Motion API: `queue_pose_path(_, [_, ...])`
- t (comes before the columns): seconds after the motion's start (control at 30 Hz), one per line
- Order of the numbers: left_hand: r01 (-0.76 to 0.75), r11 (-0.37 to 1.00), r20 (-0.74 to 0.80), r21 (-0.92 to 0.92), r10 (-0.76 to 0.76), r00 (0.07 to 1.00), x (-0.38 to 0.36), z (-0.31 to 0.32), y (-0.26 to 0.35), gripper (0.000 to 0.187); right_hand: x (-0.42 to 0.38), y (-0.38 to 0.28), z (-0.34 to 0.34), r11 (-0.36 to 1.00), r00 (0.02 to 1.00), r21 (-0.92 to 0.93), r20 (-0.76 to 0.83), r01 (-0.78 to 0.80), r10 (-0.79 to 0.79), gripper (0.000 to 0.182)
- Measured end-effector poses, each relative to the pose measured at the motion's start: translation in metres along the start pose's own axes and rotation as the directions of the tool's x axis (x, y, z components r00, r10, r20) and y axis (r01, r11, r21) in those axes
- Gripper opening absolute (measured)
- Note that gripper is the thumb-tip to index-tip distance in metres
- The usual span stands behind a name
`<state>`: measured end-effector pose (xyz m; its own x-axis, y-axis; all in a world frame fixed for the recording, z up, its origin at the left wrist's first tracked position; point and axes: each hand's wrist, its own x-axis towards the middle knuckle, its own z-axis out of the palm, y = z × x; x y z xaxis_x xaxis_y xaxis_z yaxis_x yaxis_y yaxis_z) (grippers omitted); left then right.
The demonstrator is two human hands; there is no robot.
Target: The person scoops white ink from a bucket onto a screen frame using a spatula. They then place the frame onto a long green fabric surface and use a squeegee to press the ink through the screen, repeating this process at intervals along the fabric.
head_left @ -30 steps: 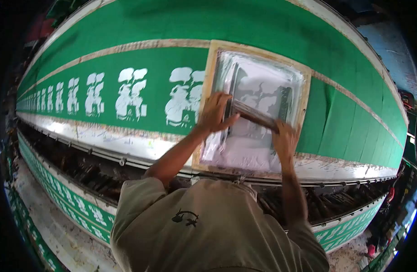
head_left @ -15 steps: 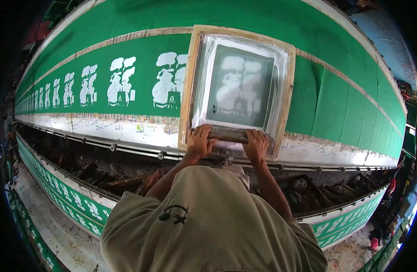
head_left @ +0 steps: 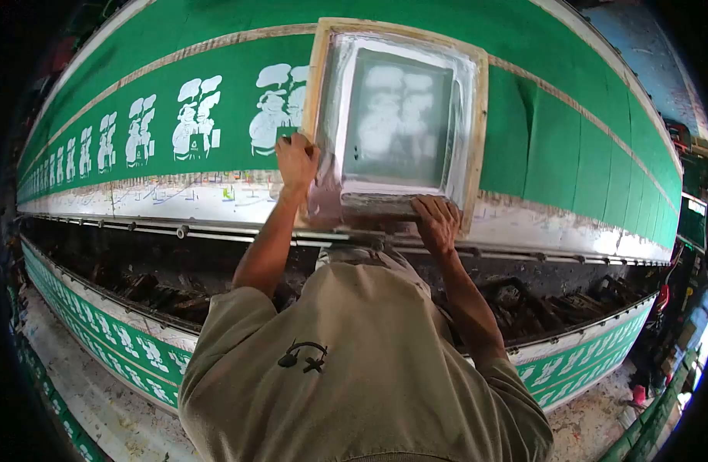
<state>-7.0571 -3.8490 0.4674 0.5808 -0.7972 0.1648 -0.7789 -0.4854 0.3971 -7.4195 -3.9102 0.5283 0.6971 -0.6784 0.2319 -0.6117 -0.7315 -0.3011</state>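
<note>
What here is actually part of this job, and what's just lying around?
In use:
wooden-framed screen, left hand at its edge
wooden bar under the right hand
green cloth bearing white prints

Apparently just lying about:
dark clutter beside the table
pink object at lower right, too small to identify

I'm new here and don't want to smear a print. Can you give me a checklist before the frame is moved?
1. Left hand at the left side of the frame: ok.
2. Right hand on the squeegee: ok.
3. Squeegee at the near end, off the design: ok.
4. Green fabric smooth right of the frame: not ok; a crease shows.
5. Frame's underside flat against the fabric: cannot tell; hidden.
6. Print beneath fully inked: cannot tell; the screen covers it.
</note>
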Motion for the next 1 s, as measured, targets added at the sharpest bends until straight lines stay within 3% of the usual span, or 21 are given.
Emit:
queue_pose_path(0.03, [-0.009, 0.996, -0.002, -0.084, 0.009, 1.0, 0.0, -0.006, 0.002, 0.039, 0.012, 0.006, 0.006, 0.999, 0.996, -0.046, -0.087, 0.024, -0.028, 0.02])
queue_pose_path(0.1, [0.169, 0.903, 0.153, -0.394, -0.117, 0.981, 0.002, -0.022, 0.012, 0.035, 0.064, 0.036, 0.027, 0.99, 0.994, -0.142, -0.106, -0.009, -0.006, 0.03])
queue_pose_path(0.13, [0.196, 0.889, 0.157, -0.413, -0.143, 0.977, 0.0, -0.022, 0.012, 0.036, 0.099, 0.054, 0.036, 0.978, 0.998, -0.207, -0.064, -0.036, 0.024, 0.036])
queue_pose_path(0.17, [0.219, 0.875, 0.158, -0.431, -0.166, 0.973, 0.001, -0.02, 0.011, 0.037, 0.14, 0.074, 0.047, 0.987, 0.987, -0.156, -0.158, -0.042, 0.017, 0.04])
queue_pose_path(0.2, [0.216, 0.876, 0.142, -0.431, -0.17, 0.975, 0.009, -0.02, 0.013, 0.037, 0.18, 0.084, 0.048, 0.971, 0.987, -0.218, -0.143, -0.1, 0.07, 0.04])
queue_pose_path(0.23, [0.318, 0.819, 0.184, -0.478, -0.261, 0.948, 0.011, -0.02, 0.015, 0.04, 0.215, 0.105, 0.054, 0.991, 0.975, -0.128, -0.222, -0.049, 0.02, 0.04])
queue_pose_path(0.27, [0.414, 0.749, 0.235, -0.517, -0.341, 0.91, 0.011, -0.021, 0.016, 0.043, 0.25, 0.105, 0.039, 0.992, 0.985, -0.096, -0.163, -0.078, 0.062, 0.038])
queue_pose_path(0.3, [0.408, 0.754, 0.23, -0.514, -0.337, 0.913, 0.012, -0.02, 0.015, 0.043, 0.267, 0.11, 0.038, 0.992, 0.978, -0.075, -0.188, -0.102, 0.087, 0.038])
queue_pose_path(0.33, [0.415, 0.743, 0.22, -0.526, -0.352, 0.91, 0.015, -0.018, 0.015, 0.046, 0.266, 0.111, 0.034, 0.978, 0.979, -0.067, -0.068, -0.196, 0.191, 0.038])
queue_pose_path(0.4, [0.488, 0.733, 0.269, -0.474, -0.407, 0.873, 0.023, -0.031, 0.034, 0.052, 0.246, 0.094, 0.004, 0.915, 0.904, -0.09, 0.145, -0.394, 0.403, 0.04])
queue_pose_path(0.43, [0.327, 0.774, 0.151, -0.542, -0.293, 0.944, 0.02, -0.019, 0.026, 0.048, 0.224, 0.078, -0.023, 0.862, 0.83, -0.116, 0.234, -0.494, 0.507, 0.042])
queue_pose_path(0.5, [0.196, 0.834, 0.106, -0.515, -0.165, 0.981, 0.016, -0.025, 0.029, 0.043, 0.135, 0.113, -0.001, 0.7, 0.717, 0.184, 0.038, -0.69, 0.696, 0.041])
queue_pose_path(0.57, [0.221, 0.79, 0.097, -0.571, -0.202, 0.975, 0.01, -0.006, 0.053, 0.041, 0.042, 0.175, 0.014, 0.613, 0.762, 0.522, 0.118, -0.594, 0.637, 0.043])
queue_pose_path(0.6, [0.252, 0.741, 0.102, -0.622, -0.242, 0.965, 0.008, 0.007, 0.069, 0.04, 0.035, 0.188, -0.005, 0.61, 0.76, 0.529, 0.107, -0.59, 0.641, 0.043])
queue_pose_path(0.63, [0.289, 0.759, 0.109, -0.583, -0.28, 0.954, 0.006, 0.025, 0.098, 0.041, 0.03, 0.199, -0.033, 0.492, 0.669, 0.566, 0.147, -0.661, 0.729, 0.04])
queue_pose_path(0.67, [0.185, 0.777, -0.006, -0.601, -0.236, 0.972, 0.003, 0.054, 0.125, 0.043, 0.021, 0.215, -0.055, 0.365, 0.568, 0.594, 0.192, -0.716, 0.801, 0.037])
queue_pose_path(0.77, [0.202, 0.827, 0.086, -0.525, -0.184, 0.979, -0.002, 0.086, 0.223, 0.044, 0.007, 0.324, -0.084, 0.358, 0.571, 0.61, 0.194, -0.707, 0.797, 0.031])
queue_pose_path(0.83, [0.305, 0.822, 0.164, -0.482, -0.258, 0.952, -0.017, 0.09, 0.27, 0.043, -0.002, 0.351, -0.114, 0.273, 0.515, 0.611, 0.26, -0.743, 0.817, 0.03])
queue_pose_path(0.93, [0.155, 0.85, 0.014, -0.503, -0.171, 0.985, -0.045, 0.101, 0.28, 0.042, -0.04, 0.356, -0.122, 0.265, 0.491, 0.67, 0.171, -0.694, 0.854, 0.036])
queue_pose_path(0.97, [0.167, 0.853, 0.026, -0.494, -0.178, 0.984, -0.05, 0.104, 0.277, 0.042, -0.058, 0.354, -0.115, 0.248, 0.471, 0.691, 0.151, -0.679, 0.869, 0.04])
queue_pose_path(1.0, [0.113, 0.939, -0.021, -0.325, -0.127, 0.992, -0.054, 0.103, 0.275, 0.042, -0.069, 0.348, -0.116, 0.205, 0.417, 0.651, 0.188, -0.731, 0.889, 0.05])
